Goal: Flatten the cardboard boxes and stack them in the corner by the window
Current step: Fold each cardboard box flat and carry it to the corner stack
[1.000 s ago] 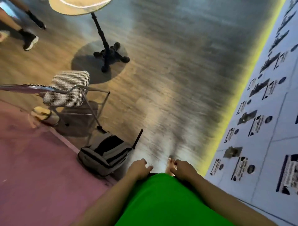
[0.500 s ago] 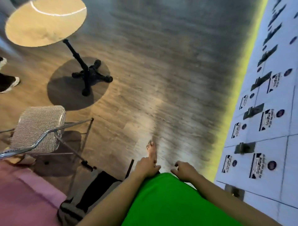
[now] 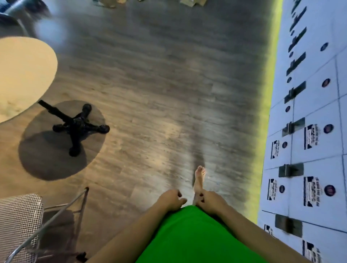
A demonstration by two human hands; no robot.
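Observation:
Brown cardboard pieces [image 3: 107, 3] and more cardboard [image 3: 193, 2] lie on the wooden floor at the far top edge, mostly cut off by the frame. My left hand [image 3: 171, 200] and my right hand [image 3: 208, 199] hang low in front of my green clothing, fingers loosely curled, holding nothing. Both hands are far from the cardboard. One bare foot [image 3: 199, 178] is stepping forward just beyond my hands.
A round beige table [image 3: 22, 75] on a black cross base [image 3: 78, 127] stands at the left. A metal-framed chair with a checked seat [image 3: 18, 221] is at the lower left. A white wall of lockers [image 3: 309, 131] runs along the right. Open wooden floor stretches ahead.
I have walked forward: the backpack and pink rug have dropped out of view, the table has come nearer on the left, and cardboard has appeared at the top edge. Both hands stay empty.

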